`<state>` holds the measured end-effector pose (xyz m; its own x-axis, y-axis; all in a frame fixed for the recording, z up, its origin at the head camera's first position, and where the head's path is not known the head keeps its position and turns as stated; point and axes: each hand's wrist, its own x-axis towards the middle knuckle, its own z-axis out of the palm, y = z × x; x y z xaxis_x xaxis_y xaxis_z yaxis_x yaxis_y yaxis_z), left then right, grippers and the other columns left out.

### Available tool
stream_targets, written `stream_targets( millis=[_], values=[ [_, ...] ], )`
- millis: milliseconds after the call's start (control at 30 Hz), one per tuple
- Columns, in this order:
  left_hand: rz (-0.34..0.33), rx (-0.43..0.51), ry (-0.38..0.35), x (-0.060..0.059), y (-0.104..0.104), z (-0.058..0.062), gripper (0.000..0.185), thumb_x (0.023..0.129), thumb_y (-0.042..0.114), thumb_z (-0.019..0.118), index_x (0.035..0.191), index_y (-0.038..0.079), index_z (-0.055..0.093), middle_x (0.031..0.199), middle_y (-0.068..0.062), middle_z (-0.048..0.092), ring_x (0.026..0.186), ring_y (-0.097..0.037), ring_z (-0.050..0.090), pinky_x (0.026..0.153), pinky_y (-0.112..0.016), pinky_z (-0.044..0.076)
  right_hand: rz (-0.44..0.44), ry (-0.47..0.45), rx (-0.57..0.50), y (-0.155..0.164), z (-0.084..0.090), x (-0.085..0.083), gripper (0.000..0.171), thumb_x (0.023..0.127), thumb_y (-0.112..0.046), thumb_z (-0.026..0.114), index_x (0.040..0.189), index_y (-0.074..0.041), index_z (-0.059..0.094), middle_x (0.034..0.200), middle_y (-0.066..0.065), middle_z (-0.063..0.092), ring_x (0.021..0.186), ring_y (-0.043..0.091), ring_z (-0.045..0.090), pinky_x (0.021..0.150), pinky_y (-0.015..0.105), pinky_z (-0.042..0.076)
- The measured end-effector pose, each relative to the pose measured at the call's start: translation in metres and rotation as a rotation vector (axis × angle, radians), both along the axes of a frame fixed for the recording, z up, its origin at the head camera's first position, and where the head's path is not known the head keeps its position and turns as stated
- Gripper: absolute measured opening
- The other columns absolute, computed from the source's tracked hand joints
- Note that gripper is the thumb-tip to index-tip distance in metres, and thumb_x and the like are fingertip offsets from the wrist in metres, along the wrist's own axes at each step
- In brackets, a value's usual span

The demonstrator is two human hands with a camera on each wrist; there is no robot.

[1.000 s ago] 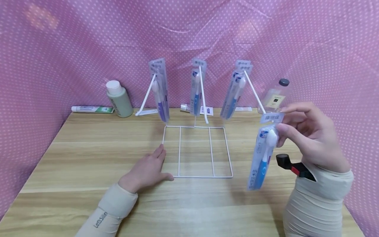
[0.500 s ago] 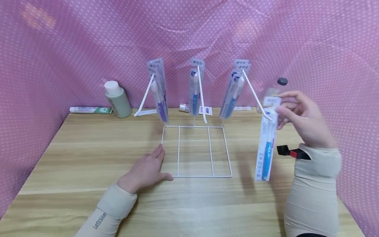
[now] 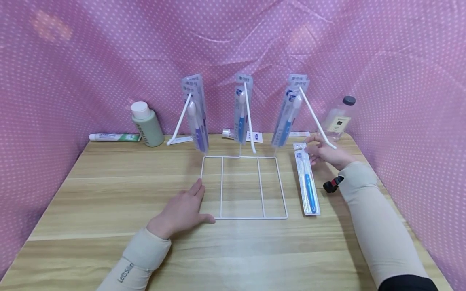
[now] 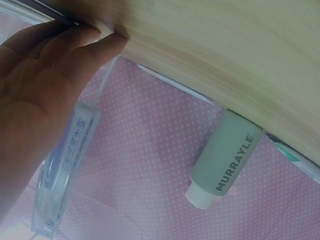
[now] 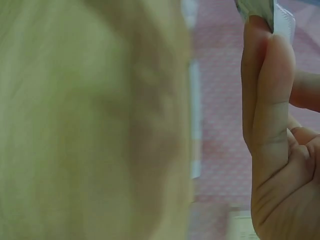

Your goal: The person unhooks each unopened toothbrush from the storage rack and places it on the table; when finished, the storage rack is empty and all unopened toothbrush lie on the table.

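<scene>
My right hand pinches the upper edge of a packaged blue toothbrush, low over the table to the right of the white wire rack. In the right wrist view, thumb and finger meet on a corner of the package; the rest of it is out of that view. My left hand lies on the table with straight fingers, touching the left side of the rack's base. Packaged toothbrushes hang on all three prongs: purple ones at left, a blue one in the middle, blue ones at right.
A green bottle and a toothpaste tube stand and lie at the back left. At the back right is a clear bottle with a black cap. The right prong sticks out above my right hand.
My right hand has carried the toothbrush package away from the end of the right prong, down and back toward the table. The left hand and the hanging packages stay in place.
</scene>
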<state>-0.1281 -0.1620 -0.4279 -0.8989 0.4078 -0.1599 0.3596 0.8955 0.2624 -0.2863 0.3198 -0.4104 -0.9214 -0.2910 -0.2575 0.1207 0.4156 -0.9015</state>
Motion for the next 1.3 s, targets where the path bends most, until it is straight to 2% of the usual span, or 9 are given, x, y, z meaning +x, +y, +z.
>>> stream_targets(
  millis=[133,367,533,767,900,1033,1200,1300],
  values=[
    [0.003,0.002,0.002,0.000,0.000,0.000,0.109,0.086,0.064,0.079,0.156,-0.012,0.042,0.169,-0.030,0.030,0.139,-0.053,0.054,0.113,-0.062,0.048,0.002,-0.050,0.014,-0.001,-0.015,-0.011,0.047,0.106,-0.004,0.057,0.145,0.009,0.034,0.083,-0.001,0.065,0.066,0.008,0.065,0.064,0.024,0.061],
    [-0.012,0.008,-0.001,0.001,0.000,0.000,0.109,0.086,0.064,0.079,0.155,-0.013,0.042,0.169,-0.031,0.030,0.146,-0.046,0.049,0.117,-0.061,0.045,-0.014,-0.005,0.157,-0.007,-0.024,-0.016,0.043,0.104,-0.003,0.062,0.140,0.013,0.047,0.084,0.006,0.066,0.064,0.012,0.066,0.063,0.027,0.064],
    [-0.011,0.010,-0.005,0.002,-0.001,0.000,0.108,0.087,0.064,0.078,0.155,-0.013,0.042,0.169,-0.031,0.030,0.147,-0.045,0.049,0.117,-0.061,0.044,-0.031,0.043,0.265,-0.011,-0.023,-0.014,0.036,0.105,-0.008,0.062,0.137,0.010,0.056,0.085,0.010,0.068,0.064,0.013,0.068,0.062,0.028,0.063],
    [-0.012,0.010,0.002,0.001,0.000,0.001,0.108,0.087,0.063,0.079,0.154,-0.013,0.043,0.169,-0.031,0.030,0.146,-0.047,0.050,0.117,-0.062,0.045,-0.038,0.082,0.376,-0.015,-0.022,-0.013,0.025,0.106,-0.014,0.065,0.122,0.004,0.064,0.072,0.005,0.069,0.062,0.011,0.066,0.057,0.026,0.060],
    [-0.013,0.009,0.006,0.001,0.000,0.001,0.108,0.087,0.064,0.079,0.154,-0.013,0.043,0.168,-0.031,0.031,0.144,-0.048,0.051,0.115,-0.061,0.046,-0.042,0.101,0.417,-0.016,-0.022,-0.013,0.023,0.106,-0.016,0.065,0.121,0.001,0.066,0.070,0.003,0.070,0.060,0.011,0.065,0.055,0.026,0.058],
    [-0.015,0.005,0.011,0.001,0.000,0.001,0.108,0.087,0.064,0.079,0.154,-0.013,0.043,0.168,-0.031,0.031,0.140,-0.050,0.054,0.114,-0.061,0.048,-0.054,0.105,0.426,-0.015,-0.024,-0.014,0.023,0.106,-0.018,0.065,0.122,-0.001,0.067,0.069,0.003,0.069,0.058,0.010,0.063,0.054,0.024,0.057],
    [-0.018,0.014,0.014,0.002,0.000,0.001,0.109,0.086,0.063,0.080,0.153,-0.014,0.044,0.167,-0.032,0.032,0.140,-0.050,0.054,0.114,-0.061,0.048,-0.059,0.079,0.354,-0.014,-0.026,-0.014,0.026,0.106,-0.015,0.065,0.124,0.004,0.063,0.072,0.005,0.069,0.061,0.011,0.064,0.057,0.026,0.059],
    [-0.020,0.016,0.025,0.002,0.000,0.001,0.109,0.085,0.062,0.080,0.153,-0.014,0.044,0.167,-0.033,0.032,0.140,-0.050,0.054,0.114,-0.061,0.048,-0.062,0.074,0.298,-0.011,-0.021,-0.011,0.030,0.107,-0.015,0.062,0.127,0.007,0.058,0.074,0.007,0.069,0.065,0.013,0.066,0.059,0.027,0.061]
  ],
)
